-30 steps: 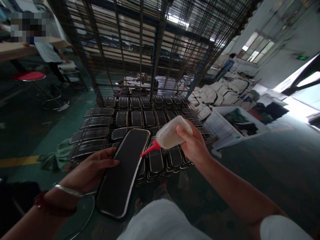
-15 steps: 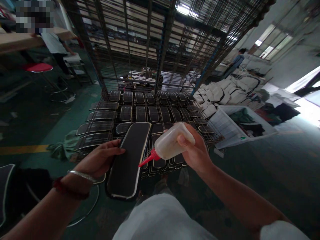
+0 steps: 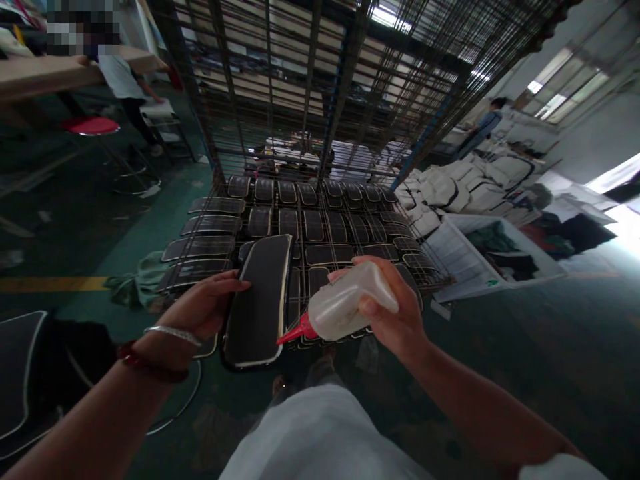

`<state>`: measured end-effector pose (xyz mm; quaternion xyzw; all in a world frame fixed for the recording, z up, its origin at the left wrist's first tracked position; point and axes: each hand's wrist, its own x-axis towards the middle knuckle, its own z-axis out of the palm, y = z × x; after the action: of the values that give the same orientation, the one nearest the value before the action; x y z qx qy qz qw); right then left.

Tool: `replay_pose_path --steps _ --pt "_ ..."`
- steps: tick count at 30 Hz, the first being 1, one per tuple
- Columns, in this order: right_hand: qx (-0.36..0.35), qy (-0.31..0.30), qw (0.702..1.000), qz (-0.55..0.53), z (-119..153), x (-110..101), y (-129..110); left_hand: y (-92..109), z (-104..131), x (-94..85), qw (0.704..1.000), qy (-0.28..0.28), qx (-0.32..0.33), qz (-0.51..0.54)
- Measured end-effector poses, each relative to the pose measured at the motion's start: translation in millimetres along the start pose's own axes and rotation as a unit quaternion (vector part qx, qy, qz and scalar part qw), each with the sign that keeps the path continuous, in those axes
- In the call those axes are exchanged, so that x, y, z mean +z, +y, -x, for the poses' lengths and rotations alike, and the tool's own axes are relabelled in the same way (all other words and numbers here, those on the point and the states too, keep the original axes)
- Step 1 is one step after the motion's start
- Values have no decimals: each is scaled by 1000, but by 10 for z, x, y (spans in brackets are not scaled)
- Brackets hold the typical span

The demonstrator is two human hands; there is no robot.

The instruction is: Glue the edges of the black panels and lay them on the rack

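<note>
My left hand (image 3: 213,303) grips the left edge of a long dark panel (image 3: 257,300) with rounded corners, thumb on its face and the other fingers hidden behind. A pale line of what looks like glue runs along the panel's right and bottom edges. In my right hand (image 3: 400,313) is a translucent squeeze bottle (image 3: 350,300), its fingers wrapped round the body. The bottle tilts down to the left, and its red nozzle tip (image 3: 290,333) is at the panel's lower right edge. Behind the panel, several similar dark panels (image 3: 330,255) lie in rows on a wire rack.
The tall wire rack (image 3: 320,87) rises in front. To the right stand a white bin (image 3: 450,247) holding fabric and a heap of white pieces (image 3: 465,183). At left are a red stool (image 3: 90,125), green cloth (image 3: 137,280) and a person (image 3: 123,77); another person (image 3: 485,123) works far right.
The nozzle tip has slid down the panel's right edge to near its lower corner. The panel's lower end has risen in view, and the whole scene has shifted slightly right.
</note>
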<state>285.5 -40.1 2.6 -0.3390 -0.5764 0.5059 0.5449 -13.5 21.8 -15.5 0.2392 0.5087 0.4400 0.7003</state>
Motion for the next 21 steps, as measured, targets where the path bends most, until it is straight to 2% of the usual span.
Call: replay_pose_path --steps 2,9,11,13,15,17,21 --pt "0 9 1000 2 5 3 11 10 8 0 1000 3 -9 5" --pt "-19 59 998 -4 127 38 158 2 7 -24 995 76 -35 55" --pt "-9 85 996 -20 169 98 258 -25 2 -26 993 87 -25 76" --pt "30 120 990 -68 155 168 363 -61 7 -3 991 96 -16 87" --pt "89 151 975 -137 55 212 437 -108 24 49 991 96 -1 90" --pt "107 180 961 -180 -119 201 457 -168 51 121 992 85 20 87" --pt "11 200 972 -119 -509 56 392 -292 124 272 997 38 14 67"
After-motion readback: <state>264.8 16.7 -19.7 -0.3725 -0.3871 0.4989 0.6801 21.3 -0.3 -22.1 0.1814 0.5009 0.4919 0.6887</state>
